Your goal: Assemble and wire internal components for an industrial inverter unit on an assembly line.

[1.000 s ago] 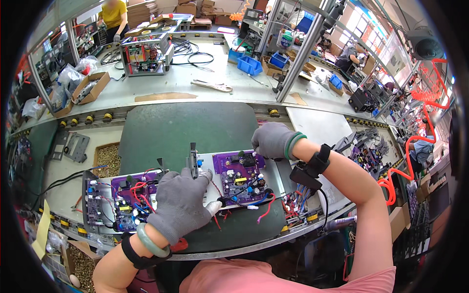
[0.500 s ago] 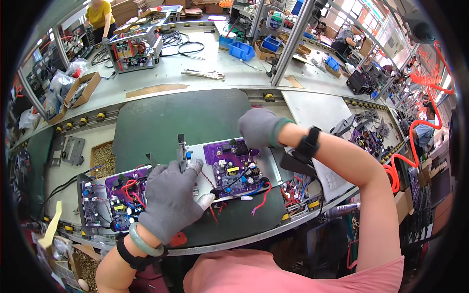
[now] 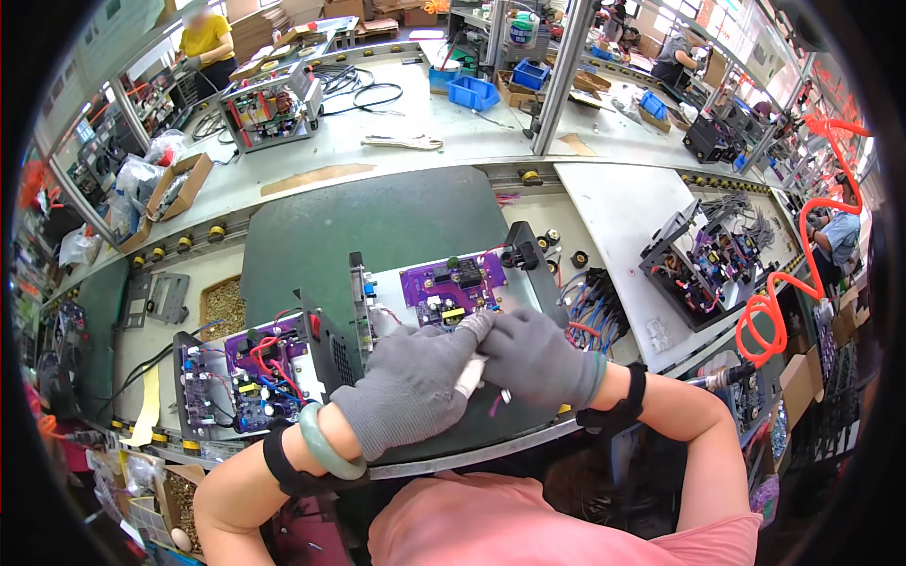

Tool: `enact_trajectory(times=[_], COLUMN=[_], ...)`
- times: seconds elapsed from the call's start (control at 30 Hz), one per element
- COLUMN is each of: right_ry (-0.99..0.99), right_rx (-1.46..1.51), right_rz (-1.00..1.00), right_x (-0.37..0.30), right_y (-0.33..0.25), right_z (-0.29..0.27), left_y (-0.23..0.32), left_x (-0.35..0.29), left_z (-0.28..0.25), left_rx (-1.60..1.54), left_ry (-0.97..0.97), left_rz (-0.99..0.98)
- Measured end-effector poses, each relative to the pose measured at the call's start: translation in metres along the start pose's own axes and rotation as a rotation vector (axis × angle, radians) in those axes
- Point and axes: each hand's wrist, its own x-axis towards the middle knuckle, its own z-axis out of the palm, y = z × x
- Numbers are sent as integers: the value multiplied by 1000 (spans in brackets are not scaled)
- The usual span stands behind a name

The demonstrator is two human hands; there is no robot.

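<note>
A purple circuit board point(image 3: 429, 283) with several parts on it lies on a pale metal plate point(image 3: 385, 287) in front of me. Over the board's near edge my two grey-gloved hands meet, fingertips together. My left hand point(image 3: 411, 385) has its fingers closed, with the light-tipped thumb pointing toward the right hand. Bent fingers of my right hand point(image 3: 545, 366) press in beside it. What they pinch is hidden by the gloves. A small white connector point(image 3: 506, 396) and a pink wire end point(image 3: 494, 407) show just below them. A black bracket point(image 3: 521, 247) stands at the plate's far right corner.
To the left lies a second purple board assembly point(image 3: 255, 368) with red wires and a black vented panel. A green mat point(image 3: 368, 212) lies beneath. Bundled wires point(image 3: 596, 307) and a black-framed unit point(image 3: 703, 264) are on the right. A red coiled hose point(image 3: 769, 325) hangs there.
My right hand has come down from the board's far right corner to its near edge. My left hand has moved right to meet it. The whole view has shifted slightly.
</note>
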Motion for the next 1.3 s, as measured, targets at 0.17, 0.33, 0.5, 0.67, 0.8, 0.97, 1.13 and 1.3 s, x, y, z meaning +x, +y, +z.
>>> enact_trajectory(times=[0.17,0.33,0.5,0.67,0.8,0.97,1.13,1.3], right_ry=[354,285,230,325,424,572,320,236], right_rx=[78,209,176,132,131,214,352,108], right_rz=[308,423,390,421,459,453,359,282], right_x=[-3,6,4,5,1,-4,1,17], right_y=[19,27,32,29,28,31,38,48], right_z=[-7,-7,-11,-1,9,6,-7,-7], left_y=[-6,2,9,1,1,27,2,2], left_x=[5,33,56,54,49,53,33,25], left_z=[-17,-3,-4,5,31,73,71,66], left_rx=[-498,-149,309,324,252,-568,-261,-136], left_ry=[-143,500,291,204,334,569,664,616], left_rz=[-282,-82,88,96,15,-300,-52,-92])
